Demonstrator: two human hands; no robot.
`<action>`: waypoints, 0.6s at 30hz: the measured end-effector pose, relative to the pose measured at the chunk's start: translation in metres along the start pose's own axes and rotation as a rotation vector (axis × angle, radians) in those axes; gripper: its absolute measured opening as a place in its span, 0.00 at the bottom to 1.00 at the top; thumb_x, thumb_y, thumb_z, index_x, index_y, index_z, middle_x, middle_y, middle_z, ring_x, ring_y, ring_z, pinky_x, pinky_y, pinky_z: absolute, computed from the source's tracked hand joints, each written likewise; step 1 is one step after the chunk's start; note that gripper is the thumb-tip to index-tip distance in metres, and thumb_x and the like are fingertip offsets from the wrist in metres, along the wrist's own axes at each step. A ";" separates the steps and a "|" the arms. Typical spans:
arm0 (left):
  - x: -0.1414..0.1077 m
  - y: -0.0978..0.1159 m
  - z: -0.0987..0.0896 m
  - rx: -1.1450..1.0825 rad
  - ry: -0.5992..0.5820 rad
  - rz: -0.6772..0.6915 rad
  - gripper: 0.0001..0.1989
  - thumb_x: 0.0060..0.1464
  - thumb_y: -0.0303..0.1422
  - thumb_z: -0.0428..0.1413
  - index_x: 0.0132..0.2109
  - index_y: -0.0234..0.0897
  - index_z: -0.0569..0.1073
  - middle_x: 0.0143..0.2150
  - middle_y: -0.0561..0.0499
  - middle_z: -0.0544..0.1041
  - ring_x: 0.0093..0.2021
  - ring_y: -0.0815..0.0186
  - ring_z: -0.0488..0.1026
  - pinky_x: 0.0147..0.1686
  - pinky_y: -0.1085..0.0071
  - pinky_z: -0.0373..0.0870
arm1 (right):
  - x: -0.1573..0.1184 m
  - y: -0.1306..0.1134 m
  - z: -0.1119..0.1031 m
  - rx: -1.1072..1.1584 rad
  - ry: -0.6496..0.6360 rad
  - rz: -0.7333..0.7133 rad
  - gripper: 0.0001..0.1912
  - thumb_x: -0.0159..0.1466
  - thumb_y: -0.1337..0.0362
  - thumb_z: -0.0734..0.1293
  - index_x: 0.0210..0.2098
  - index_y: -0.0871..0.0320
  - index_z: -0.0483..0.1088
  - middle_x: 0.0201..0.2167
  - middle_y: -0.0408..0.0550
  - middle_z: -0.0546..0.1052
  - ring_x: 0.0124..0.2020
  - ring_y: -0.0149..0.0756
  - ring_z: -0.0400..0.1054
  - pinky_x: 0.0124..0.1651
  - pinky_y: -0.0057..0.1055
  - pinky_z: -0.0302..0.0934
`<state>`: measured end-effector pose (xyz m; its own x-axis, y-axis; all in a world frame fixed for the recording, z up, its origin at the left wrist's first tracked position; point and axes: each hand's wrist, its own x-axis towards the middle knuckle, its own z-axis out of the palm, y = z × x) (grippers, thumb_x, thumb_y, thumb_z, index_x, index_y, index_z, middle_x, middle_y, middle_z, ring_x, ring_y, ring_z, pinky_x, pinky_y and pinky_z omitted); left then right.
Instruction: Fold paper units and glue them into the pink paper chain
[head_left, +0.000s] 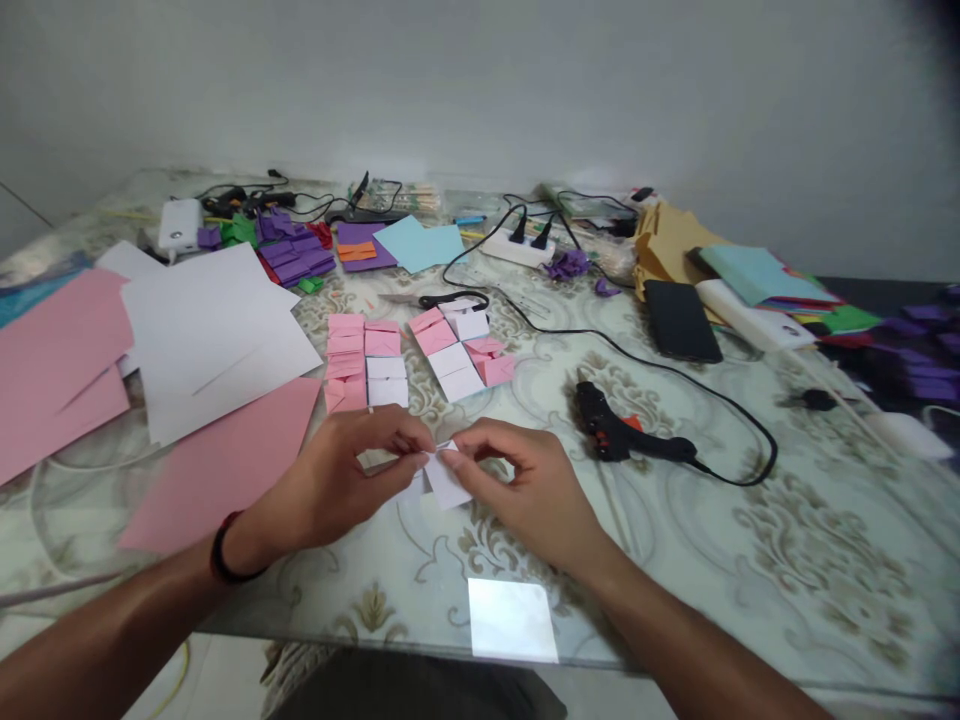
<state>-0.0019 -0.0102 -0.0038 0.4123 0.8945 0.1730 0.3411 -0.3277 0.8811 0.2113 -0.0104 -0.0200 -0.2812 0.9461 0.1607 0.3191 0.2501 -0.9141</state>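
Observation:
A small folded piece of white paper (448, 484) is held over the table between my two hands. My left hand (352, 470) pinches its upper left edge with thumb and forefinger. On the other side, my right hand (521, 480) grips the top, its thumb lying on the paper's face. Just beyond my fingers lie folded pink and white paper pieces, one group (386, 340) at the left and another group (457, 370) at the right. A bright white square (513, 620) shows near the table's front edge; I cannot tell whether it is paper or a reflection.
Large white sheets (217, 340) and pink sheets (52, 360) spread across the left. A black glue gun (626, 425) lies at right, its cord looping to a power strip (517, 246). Scissors (454, 300), a phone (681, 320) and purple folded papers (296, 255) lie farther back.

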 end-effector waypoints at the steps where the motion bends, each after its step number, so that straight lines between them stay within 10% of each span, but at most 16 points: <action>1: 0.000 0.000 0.000 -0.005 -0.002 -0.002 0.05 0.62 0.25 0.59 0.43 0.37 0.80 0.38 0.52 0.83 0.38 0.71 0.78 0.40 0.75 0.74 | 0.000 0.000 0.000 -0.021 0.005 -0.033 0.08 0.66 0.62 0.71 0.30 0.57 0.76 0.25 0.42 0.77 0.27 0.32 0.70 0.31 0.27 0.63; 18: -0.001 -0.004 -0.005 -0.082 -0.069 -0.023 0.10 0.65 0.25 0.58 0.47 0.43 0.82 0.39 0.53 0.81 0.39 0.71 0.75 0.41 0.74 0.71 | -0.002 0.002 0.000 -0.146 0.031 -0.309 0.05 0.68 0.69 0.70 0.35 0.59 0.77 0.29 0.45 0.79 0.30 0.32 0.72 0.34 0.28 0.64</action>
<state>-0.0081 -0.0084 -0.0055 0.4634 0.8775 0.1237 0.2821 -0.2784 0.9181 0.2124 -0.0123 -0.0225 -0.3576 0.8261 0.4356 0.3499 0.5509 -0.7576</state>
